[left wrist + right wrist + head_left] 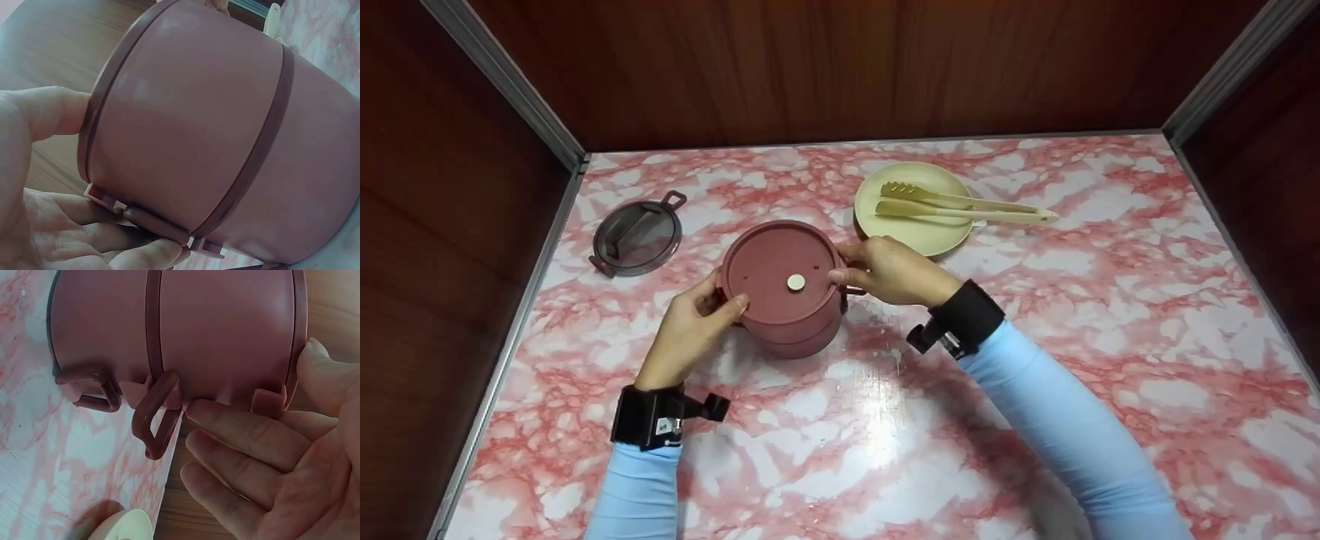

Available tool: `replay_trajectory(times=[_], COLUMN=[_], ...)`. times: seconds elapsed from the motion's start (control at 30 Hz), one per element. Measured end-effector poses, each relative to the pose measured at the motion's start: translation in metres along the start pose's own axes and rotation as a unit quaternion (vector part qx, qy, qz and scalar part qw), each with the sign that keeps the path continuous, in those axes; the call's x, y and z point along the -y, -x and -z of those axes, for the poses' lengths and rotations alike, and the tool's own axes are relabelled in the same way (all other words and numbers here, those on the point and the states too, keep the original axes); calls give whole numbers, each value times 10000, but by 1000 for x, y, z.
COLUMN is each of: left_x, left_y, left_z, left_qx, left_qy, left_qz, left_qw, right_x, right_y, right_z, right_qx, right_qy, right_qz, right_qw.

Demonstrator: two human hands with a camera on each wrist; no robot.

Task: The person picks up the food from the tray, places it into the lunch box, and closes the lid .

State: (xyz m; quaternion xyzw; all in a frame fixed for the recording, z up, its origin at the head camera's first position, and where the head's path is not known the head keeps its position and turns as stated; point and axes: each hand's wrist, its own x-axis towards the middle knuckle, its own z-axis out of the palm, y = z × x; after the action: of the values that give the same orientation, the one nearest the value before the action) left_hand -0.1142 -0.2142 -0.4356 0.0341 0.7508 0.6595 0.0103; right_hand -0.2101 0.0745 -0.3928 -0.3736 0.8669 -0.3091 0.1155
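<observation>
A dusty-red, two-tier round lunch box [791, 341] stands upright on the table, its lid [769, 262] on top with a cream button [796, 283]. My left hand [690, 330] grips its left side: the thumb presses the lid's rim and the fingers curl by the side latch [157, 225]. On the opposite side, my right hand [896, 271] pinches the upper edge, thumb on the rim. In the right wrist view the index finger is partly hidden behind a clip [269, 400], while the other fingers extend below a swung-out handle [154, 416].
A smoky see-through lid [637, 236] with a handle lies at the left. Behind and to the right is a pale yellow plate [919, 241] bearing yellow tongs [960, 214], whose end overhangs the rim. Dark wood-look panels [847, 67] enclose the marbled table [825, 450].
</observation>
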Motion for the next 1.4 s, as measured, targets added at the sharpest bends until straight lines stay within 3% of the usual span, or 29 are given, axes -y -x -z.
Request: replay_trajectory(times=[0.5,0.97,1.4], left_x=[4,8,8], left_y=[-2,-1,1], left_z=[4,2,0], left_qx=[-27,-18,-39], left_qy=[59,-183,-132], left_qz=[103,88,101], left_qw=[9999,9998,9999], right_x=[-10,-12,-12], right_y=[-5,-3,1], right_z=[-4,-7,-10], right_qx=[-235,-284,-372], right_qy=[-811,-742,-806], right_qz=[-215,-131,-345], right_qw=[9962,9968,9955])
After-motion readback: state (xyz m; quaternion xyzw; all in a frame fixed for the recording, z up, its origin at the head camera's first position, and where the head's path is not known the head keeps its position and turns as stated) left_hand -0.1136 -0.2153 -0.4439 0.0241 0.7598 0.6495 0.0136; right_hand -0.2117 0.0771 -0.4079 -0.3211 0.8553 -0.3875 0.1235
